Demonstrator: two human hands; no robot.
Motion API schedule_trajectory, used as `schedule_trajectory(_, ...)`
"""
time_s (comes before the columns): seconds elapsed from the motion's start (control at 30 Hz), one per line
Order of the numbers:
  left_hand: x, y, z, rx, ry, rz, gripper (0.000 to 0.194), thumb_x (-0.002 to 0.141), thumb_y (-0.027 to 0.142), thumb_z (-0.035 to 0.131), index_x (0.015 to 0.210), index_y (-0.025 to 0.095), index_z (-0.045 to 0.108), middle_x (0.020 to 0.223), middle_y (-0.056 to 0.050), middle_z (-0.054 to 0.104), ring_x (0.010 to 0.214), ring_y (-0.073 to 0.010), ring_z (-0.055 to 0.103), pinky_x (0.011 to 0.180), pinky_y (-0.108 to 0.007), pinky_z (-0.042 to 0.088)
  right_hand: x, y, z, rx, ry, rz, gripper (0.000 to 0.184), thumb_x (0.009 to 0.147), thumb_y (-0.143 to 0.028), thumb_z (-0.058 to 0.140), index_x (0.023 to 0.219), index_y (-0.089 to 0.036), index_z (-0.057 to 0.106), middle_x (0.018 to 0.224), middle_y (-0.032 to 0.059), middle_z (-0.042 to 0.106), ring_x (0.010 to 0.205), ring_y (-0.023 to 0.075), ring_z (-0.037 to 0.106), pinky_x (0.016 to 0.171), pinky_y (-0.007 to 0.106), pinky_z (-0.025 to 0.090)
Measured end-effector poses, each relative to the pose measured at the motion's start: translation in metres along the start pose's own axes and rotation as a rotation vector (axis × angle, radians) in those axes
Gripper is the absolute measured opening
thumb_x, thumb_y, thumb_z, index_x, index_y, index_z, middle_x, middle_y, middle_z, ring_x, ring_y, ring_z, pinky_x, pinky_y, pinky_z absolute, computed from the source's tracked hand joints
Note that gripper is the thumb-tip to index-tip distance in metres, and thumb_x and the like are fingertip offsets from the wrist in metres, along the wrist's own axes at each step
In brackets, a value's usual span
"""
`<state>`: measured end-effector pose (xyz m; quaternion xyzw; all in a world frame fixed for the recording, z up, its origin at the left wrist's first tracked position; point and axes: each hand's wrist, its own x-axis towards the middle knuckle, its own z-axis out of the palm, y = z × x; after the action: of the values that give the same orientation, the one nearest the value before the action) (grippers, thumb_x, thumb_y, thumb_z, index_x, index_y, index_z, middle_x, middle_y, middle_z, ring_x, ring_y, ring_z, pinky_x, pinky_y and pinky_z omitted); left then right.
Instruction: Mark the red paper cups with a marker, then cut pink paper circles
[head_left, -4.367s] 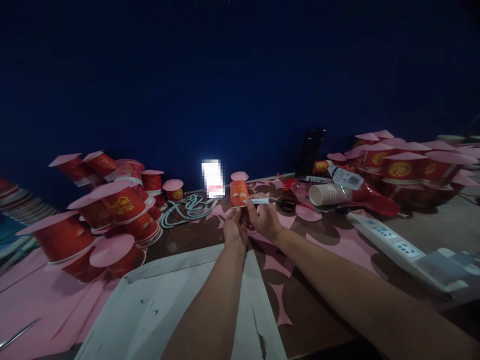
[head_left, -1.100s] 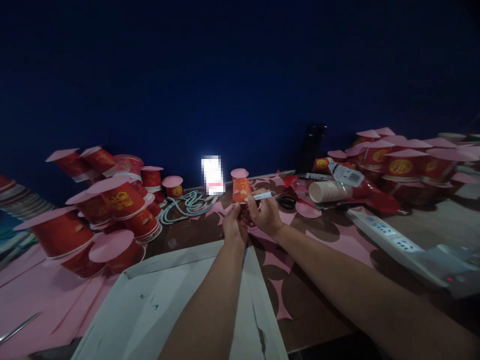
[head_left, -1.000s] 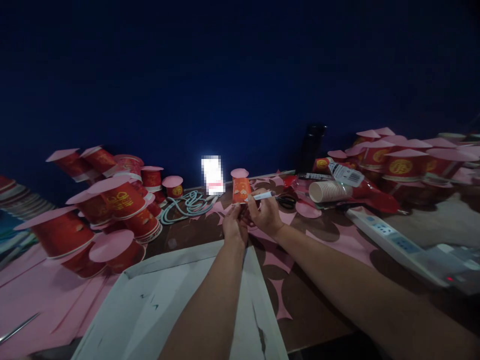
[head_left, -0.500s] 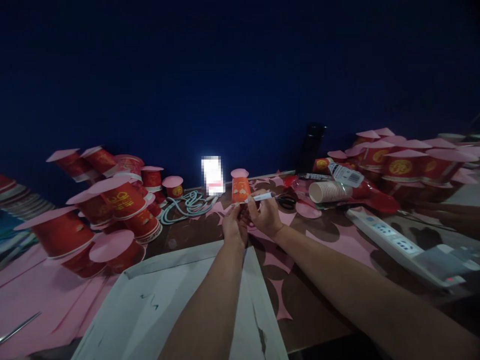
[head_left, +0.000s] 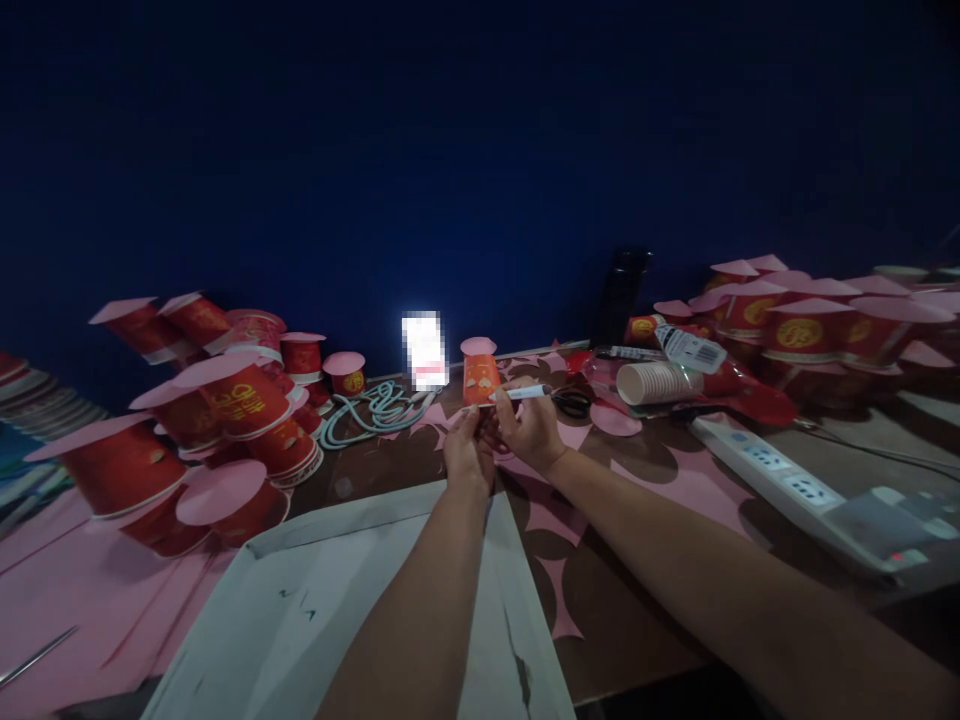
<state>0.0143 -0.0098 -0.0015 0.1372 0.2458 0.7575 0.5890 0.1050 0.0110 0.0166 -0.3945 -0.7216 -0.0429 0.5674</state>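
My right hand (head_left: pixel 531 430) is closed around a white marker (head_left: pixel 529 392), held nearly level with its tip pointing left. Beside it my left hand (head_left: pixel 469 450) is closed, thumb and fingertips pressed together just below the marker's tip. What those fingers hold, if anything, is too small to make out. Right behind both hands is an orange-red paper cup (head_left: pixel 480 371), upside down with a pink paper disc (head_left: pixel 478 346) on top and two small pale shapes on its side. Whether either hand touches this cup cannot be seen.
Red cups with pink discs crowd the left (head_left: pixel 236 400) and right (head_left: pixel 802 325). A glowing blurred screen (head_left: pixel 424 350), pale cable (head_left: pixel 367 415), scissors (head_left: pixel 571 403), nested paper cups (head_left: pixel 660 383), power strip (head_left: pixel 772 470) and white tray (head_left: pixel 360 560) surround my arms.
Another person's dark hand at the right edge, near the power strip, has left the view. My own hands and the marker have hardly moved.
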Motion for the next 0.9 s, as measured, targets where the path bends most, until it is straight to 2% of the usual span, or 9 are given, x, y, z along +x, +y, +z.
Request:
schedule_trajectory(0.23,-0.0027,0.0021,0.0041,-0.004,0.032,-0.015,0.008,0.063,0.01,0.069,0.069,0.012,0.063,0.066,-0.004,0.067,0.059,-0.0116,0.064,0.06,-0.021,0.05,0.0,0.0001,0.0001,-0.004,0.007,-0.004,0.013,0.087,-0.025,0.047,0.08,-0.019,0.056,0.078,0.0063,0.062,0.075,0.0189,0.057,0.07,0.033,0.043)
schedule_trajectory(0.43,-0.0022,0.0017,0.0041,-0.007,0.053,-0.021,0.006,0.064,0.009,0.067,0.068,0.012,0.064,0.066,-0.004,0.067,0.058,-0.011,0.063,0.06,-0.021,0.05,0.0007,-0.0001,-0.0007,-0.002,-0.013,0.01,0.014,0.087,-0.026,0.046,0.079,-0.019,0.056,0.073,0.0049,0.061,0.067,0.0175,0.055,0.067,0.033,0.043)
schedule_trajectory(0.9,0.0022,-0.0007,-0.0009,-0.002,0.058,-0.03,0.007,0.065,0.011,0.066,0.068,0.012,0.06,0.063,-0.002,0.064,0.057,-0.0104,0.061,0.062,-0.022,0.049,0.0014,-0.0008,-0.0026,-0.023,-0.027,0.003,0.013,0.085,-0.023,0.046,0.075,-0.019,0.053,0.072,0.0052,0.059,0.071,0.0191,0.055,0.067,0.033,0.041)
